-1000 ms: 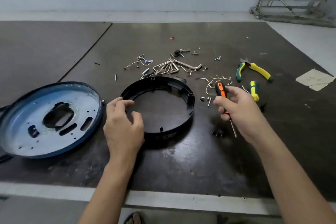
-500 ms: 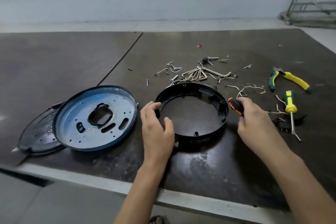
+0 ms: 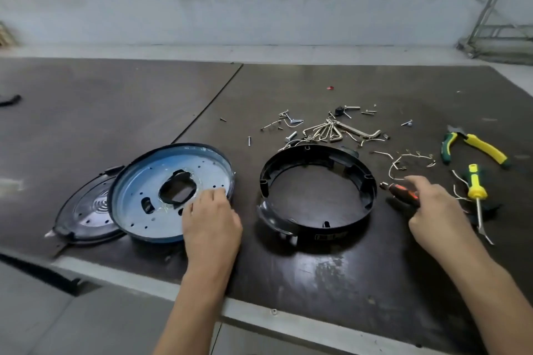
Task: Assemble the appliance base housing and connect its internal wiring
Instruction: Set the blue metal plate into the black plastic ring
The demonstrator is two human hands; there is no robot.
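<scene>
From the head view: my left hand (image 3: 212, 222) was down on the blue plate (image 3: 161, 181), fingers (image 3: 215, 194) hooked over its near right rim and grasping it. The thumb was hidden, so I couldn't say how firm that hold was. The plate sat tilted, its left edge propped on a dark disc (image 3: 83, 210) that poked out from underneath.

The black ring (image 3: 367, 181) lay flat on the table (image 3: 317, 274), just to the right of the plate and not touching it, with neither hand on it.

My right hand (image 3: 435, 210) was over the handle of the orange screwdriver (image 3: 399, 194), whose tip pointed at the ring. The fingers lay across it, but I couldn't tell whether they clenched it or merely rested there.

Further right lay a yellow screwdriver (image 3: 474, 186) and the pliers (image 3: 476, 147). Behind the ring were hex keys (image 3: 331, 130) and loose wires (image 3: 403, 160).

My read was that this was the very start of the housing step: plate and ring apart, nothing fastened, wiring not yet connected. The next move called for lifting the plate by that rim, carrying it over to the ring, and turning it until the holes matched the ring's posts. It was a one-sided hold on a tilted plate, so it would need a careful lift.
</scene>
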